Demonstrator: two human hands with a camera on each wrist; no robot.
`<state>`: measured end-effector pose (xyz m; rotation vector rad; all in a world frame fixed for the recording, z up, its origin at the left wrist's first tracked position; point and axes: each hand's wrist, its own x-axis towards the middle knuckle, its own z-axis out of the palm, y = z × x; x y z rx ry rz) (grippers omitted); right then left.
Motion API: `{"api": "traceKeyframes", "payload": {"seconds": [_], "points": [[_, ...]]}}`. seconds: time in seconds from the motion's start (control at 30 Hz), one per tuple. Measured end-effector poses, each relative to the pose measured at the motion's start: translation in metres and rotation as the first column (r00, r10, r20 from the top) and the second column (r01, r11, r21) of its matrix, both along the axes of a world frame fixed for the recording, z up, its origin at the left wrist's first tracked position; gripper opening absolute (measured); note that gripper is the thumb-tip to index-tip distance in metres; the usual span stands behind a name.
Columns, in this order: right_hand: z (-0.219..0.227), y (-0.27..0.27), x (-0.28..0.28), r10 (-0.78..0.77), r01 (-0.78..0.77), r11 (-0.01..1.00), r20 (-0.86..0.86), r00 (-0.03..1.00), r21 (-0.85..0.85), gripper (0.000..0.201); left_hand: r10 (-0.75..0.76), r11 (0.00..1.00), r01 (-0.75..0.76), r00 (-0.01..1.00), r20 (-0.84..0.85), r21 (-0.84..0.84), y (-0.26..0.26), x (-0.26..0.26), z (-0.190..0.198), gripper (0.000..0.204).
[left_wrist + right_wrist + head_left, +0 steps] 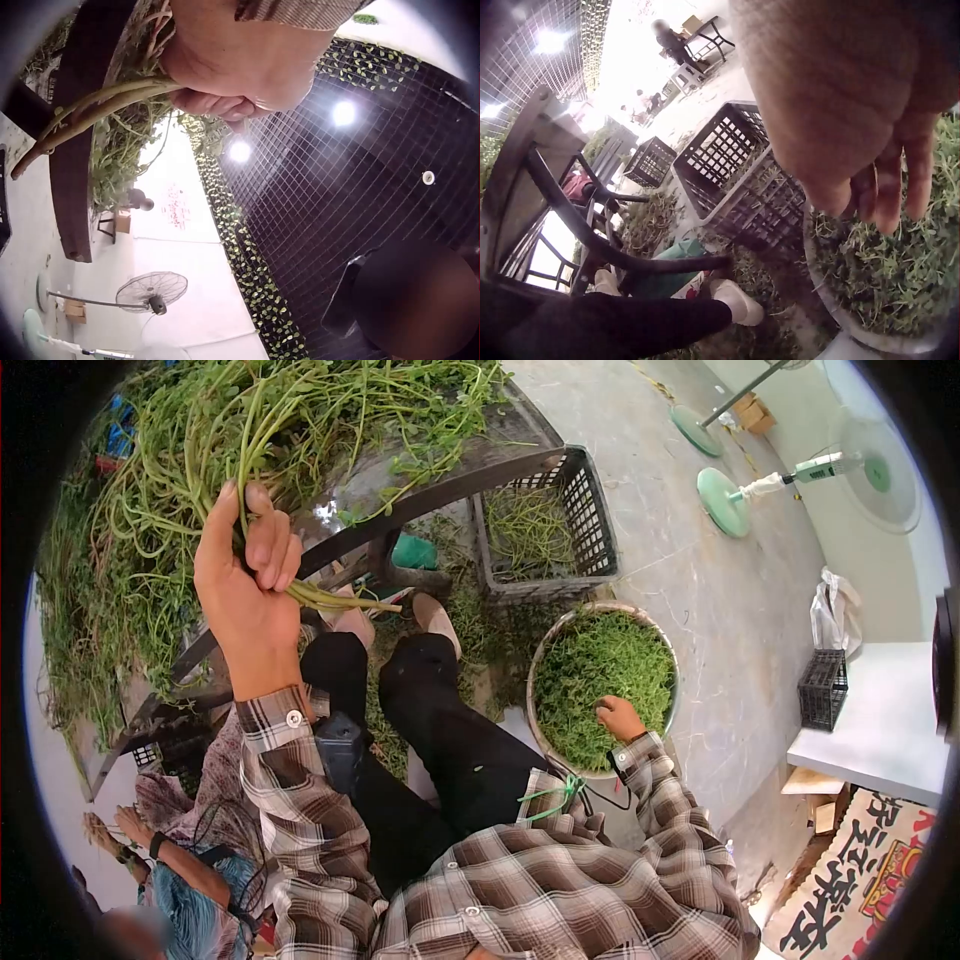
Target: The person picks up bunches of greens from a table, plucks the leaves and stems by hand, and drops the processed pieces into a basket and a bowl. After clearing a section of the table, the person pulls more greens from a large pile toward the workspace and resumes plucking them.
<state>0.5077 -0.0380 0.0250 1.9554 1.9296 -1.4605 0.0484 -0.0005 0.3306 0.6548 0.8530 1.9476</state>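
My left hand [250, 580] is raised at the table's near edge, its fingers curled round a few green stems [345, 601]. The thick cut ends stick out below the palm, also plain in the left wrist view. Behind them a large tangled heap of long-stemmed greens [300, 430] covers the table [430, 495]. Lower down, my right hand [620, 717] hangs over a round basin [533, 695] filled with short leafy tips [600, 650]. Its fingers [889, 187] point loosely down at the leaves, and nothing shows in them.
A black plastic crate [596, 500] with bare stems inside stands on the floor beyond the basin. Loose greens litter the floor round my feet. Another person [185, 860] sits at the left. Fans [722, 500] stand along the right wall.
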Motion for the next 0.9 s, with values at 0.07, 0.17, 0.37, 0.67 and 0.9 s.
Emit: {"api": "traceKeyframes", "payload": {"seconds": [0.07,0.17,0.37,0.67,0.9], "points": [[-0.003,0.001,0.002,-0.019,0.019,1.0,-0.023,1.0,0.009,0.026,0.025,1.0,-0.025,1.0,0.012,0.003,0.0,-0.002,0.0,0.021],[0.001,0.005,0.0,0.062,-0.062,0.998,0.013,0.998,0.033,0.027,0.057,0.997,-0.056,0.997,0.042,-0.044,0.001,-0.001,0.0,0.021],[-0.001,-0.002,0.002,0.053,-0.054,0.998,0.036,0.998,0.033,0.026,0.162,0.963,-0.213,0.949,-0.272,-0.166,0.006,0.008,-0.01,0.025],[-0.019,0.011,-0.018,0.074,-0.072,0.997,-0.037,0.997,0.04,0.025,0.079,0.904,-0.412,0.427,-0.901,-0.116,0.045,0.011,-0.026,0.031],[-0.06,0.036,-0.072,0.134,-0.118,0.988,-0.184,0.974,0.097,0.025,-0.007,0.862,-0.507,0.023,-1.0,-0.018,0.066,0.007,-0.047,0.035]]}}
